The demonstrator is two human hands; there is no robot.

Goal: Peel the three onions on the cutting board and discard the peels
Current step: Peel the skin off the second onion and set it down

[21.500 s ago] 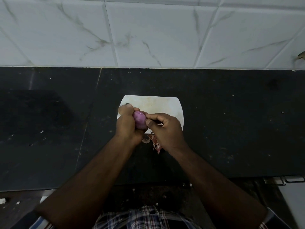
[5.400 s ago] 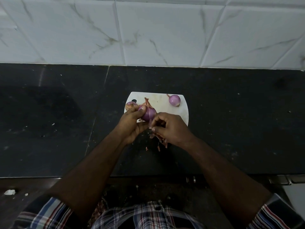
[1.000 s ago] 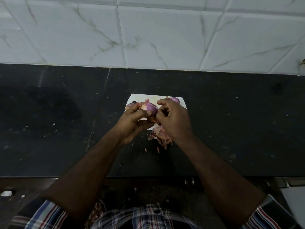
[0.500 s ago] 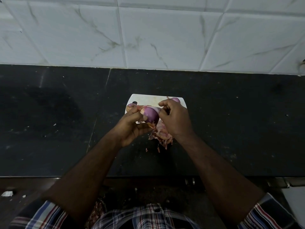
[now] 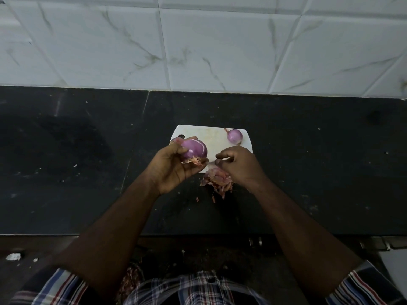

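- The left hand [image 5: 174, 166] grasps the onion [image 5: 195, 149], with dry skin hanging at its 6 o'clock end.
- The right hand's [image 5: 239, 165] grip is curled just at 3 o'clock of that skin; I cannot tell whether it pinches any.
- A peel pile [image 5: 218, 180] lies under it on the desk [image 5: 319, 172].
- A peeled onion [image 5: 234, 136] sits at 1 o'clock on the cutting board [image 5: 213, 134].

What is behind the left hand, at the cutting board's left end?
Past the left hand and its onion, a sliver of a third onion shows on the cutting board. Most of it is covered, so its peel state is unclear.
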